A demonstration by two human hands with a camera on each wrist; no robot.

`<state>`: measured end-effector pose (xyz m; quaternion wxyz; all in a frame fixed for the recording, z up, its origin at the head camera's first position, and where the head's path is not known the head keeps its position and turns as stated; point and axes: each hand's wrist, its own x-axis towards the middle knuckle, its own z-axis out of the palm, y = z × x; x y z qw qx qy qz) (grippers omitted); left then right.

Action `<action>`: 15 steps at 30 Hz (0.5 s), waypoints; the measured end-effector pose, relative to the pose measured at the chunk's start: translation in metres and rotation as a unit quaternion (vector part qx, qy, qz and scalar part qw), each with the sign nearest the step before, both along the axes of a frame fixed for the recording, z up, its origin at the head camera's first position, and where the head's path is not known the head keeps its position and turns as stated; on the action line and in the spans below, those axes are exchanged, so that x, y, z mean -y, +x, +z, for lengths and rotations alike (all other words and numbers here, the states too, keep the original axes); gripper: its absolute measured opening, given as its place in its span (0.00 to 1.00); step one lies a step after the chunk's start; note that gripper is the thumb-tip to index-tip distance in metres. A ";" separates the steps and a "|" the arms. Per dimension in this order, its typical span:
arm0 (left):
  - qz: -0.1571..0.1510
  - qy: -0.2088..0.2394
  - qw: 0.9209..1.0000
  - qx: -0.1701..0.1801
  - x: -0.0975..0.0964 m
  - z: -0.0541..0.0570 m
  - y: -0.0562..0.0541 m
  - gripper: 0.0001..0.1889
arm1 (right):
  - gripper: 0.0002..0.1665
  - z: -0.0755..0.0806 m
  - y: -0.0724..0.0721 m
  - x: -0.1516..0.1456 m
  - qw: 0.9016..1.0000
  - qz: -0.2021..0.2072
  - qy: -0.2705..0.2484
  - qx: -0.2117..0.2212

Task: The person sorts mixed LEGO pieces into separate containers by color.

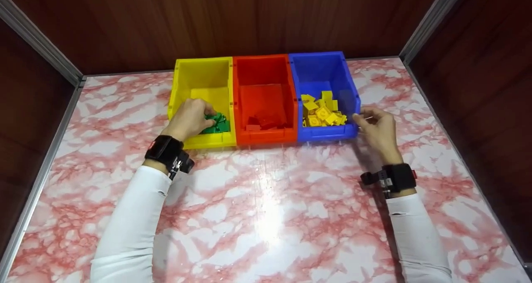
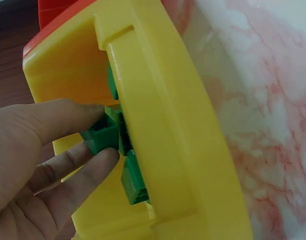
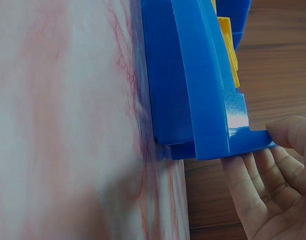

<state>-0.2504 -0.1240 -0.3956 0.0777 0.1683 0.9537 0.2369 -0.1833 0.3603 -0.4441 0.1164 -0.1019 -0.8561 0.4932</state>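
My left hand (image 1: 189, 116) reaches into the front of the yellow bin (image 1: 208, 141). In the left wrist view its thumb and fingers pinch a green toy brick (image 2: 104, 136), with more green bricks (image 2: 135, 182) lying against the bin's front wall. At the other end of the row, my right hand (image 1: 378, 131) holds the right front edge of the blue bin (image 1: 328, 132). The right wrist view has the thumb (image 3: 285, 131) on top of that edge and the fingers along the outer side. Yellow toy bricks (image 1: 324, 114) are heaped inside the blue bin.
Between the yellow and blue bins stands a red bin (image 1: 266, 138) with red bricks (image 1: 266, 123) at its front. All three stand side by side on a red-and-white marbled table (image 1: 266, 200), near a dark wooden back wall (image 1: 249, 21). Wooden panels flank both sides.
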 end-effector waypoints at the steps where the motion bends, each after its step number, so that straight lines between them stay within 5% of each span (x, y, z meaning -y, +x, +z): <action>1: 0.001 0.000 1.000 0.000 0.000 -0.001 0.000 0.15 | 0.16 0.000 0.000 0.000 1.000 -0.001 -0.001 0.000; 9: 0.007 0.022 1.000 -0.010 0.003 -0.006 0.003 0.19 | 0.18 -0.001 0.000 0.000 1.000 0.000 0.005 -0.011; 15: 0.009 0.062 0.997 -0.044 0.005 -0.009 0.018 0.27 | 0.18 -0.001 0.001 -0.001 0.999 -0.002 0.017 -0.028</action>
